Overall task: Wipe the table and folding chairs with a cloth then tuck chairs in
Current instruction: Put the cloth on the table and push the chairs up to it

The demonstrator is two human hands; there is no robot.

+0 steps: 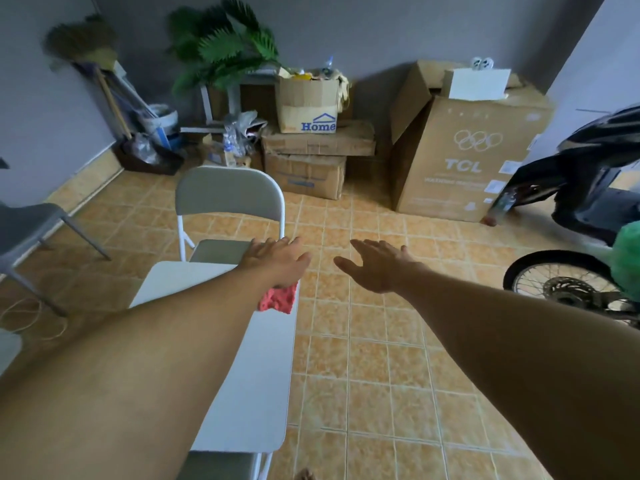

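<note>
I see a narrow white table (242, 375) with a smooth, matte top and rounded corners, running away from me along the left of the tiled floor (363, 358). The tiles are square, mottled orange-tan, with pale grout lines. At the table's far end stands a folding chair (228, 199): a flat grey backrest with rounded top corners on a thin white tube frame, its grey seat partly under the table's far edge. A second grey seat with white tubing (221, 467) shows at the near end, below the table's edge.

My left hand (277, 261) lies palm down at the far right corner of the table, fingers spread out flat and reaching over the far edge toward the chair seat. Under its wrist and palm is a pink cloth (278, 299), nubbly and terry-like, bunched at the table's right edge. The hand presses on it rather than closing around it.

My right hand (377, 265) hangs over bare floor to the right of the table, wide open, fingers extended, holding and touching nothing.
</note>
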